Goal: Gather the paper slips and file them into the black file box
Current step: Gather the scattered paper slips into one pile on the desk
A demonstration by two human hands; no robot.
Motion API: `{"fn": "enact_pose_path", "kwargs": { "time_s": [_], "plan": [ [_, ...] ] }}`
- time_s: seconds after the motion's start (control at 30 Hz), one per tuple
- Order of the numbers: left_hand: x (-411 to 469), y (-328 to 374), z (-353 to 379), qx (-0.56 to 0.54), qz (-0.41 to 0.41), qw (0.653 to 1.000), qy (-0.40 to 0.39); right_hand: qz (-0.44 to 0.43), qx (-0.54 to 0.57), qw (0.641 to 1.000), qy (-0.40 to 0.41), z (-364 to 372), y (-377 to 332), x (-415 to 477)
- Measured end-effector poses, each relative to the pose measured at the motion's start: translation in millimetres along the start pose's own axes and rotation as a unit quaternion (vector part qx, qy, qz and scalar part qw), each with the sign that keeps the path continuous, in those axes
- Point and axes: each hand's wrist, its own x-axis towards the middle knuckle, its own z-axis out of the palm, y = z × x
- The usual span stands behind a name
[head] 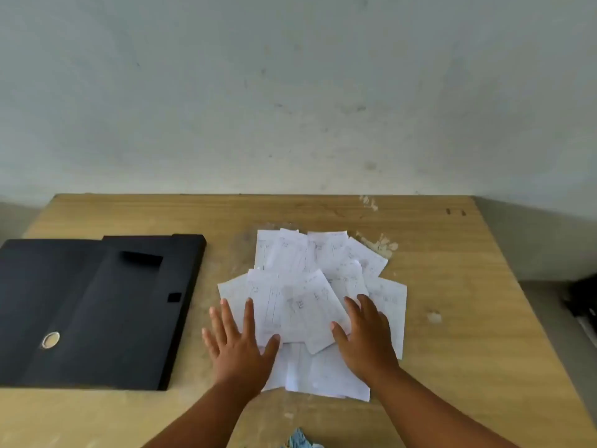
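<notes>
Several white paper slips point(300, 279) with faint print lie in a loose, overlapping pile at the middle of the wooden table. My left hand point(237, 344) rests flat on the pile's left edge, fingers spread. Flat on the pile's right side lies my right hand point(365, 334), its fingers apart too. Neither hand grips a slip. The black file box point(106, 312) lies flat on the table to the left of the pile, a metal ring on its lid, and my left hand is a short way to its right.
The wooden table point(452, 318) has chipped patches behind and right of the pile. A plain wall stands behind its far edge. A dark object point(581, 302) sits off the table at the right. A bluish scrap point(298, 439) shows at the near edge.
</notes>
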Motion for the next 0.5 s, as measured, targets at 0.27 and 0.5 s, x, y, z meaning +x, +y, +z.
{"fn": "enact_pose_path", "kwargs": {
  "time_s": [0.27,0.5],
  "plan": [
    [4.4,-10.6,14.0,-0.018,0.094,0.995,-0.039,0.040,-0.053,0.995,-0.071,31.2,-25.4,-9.7],
    [17.3,2.9,0.8,-0.075,0.076,0.994,-0.008,0.072,-0.006,0.995,0.065,29.5,-29.4,-2.9]
  ]
}}
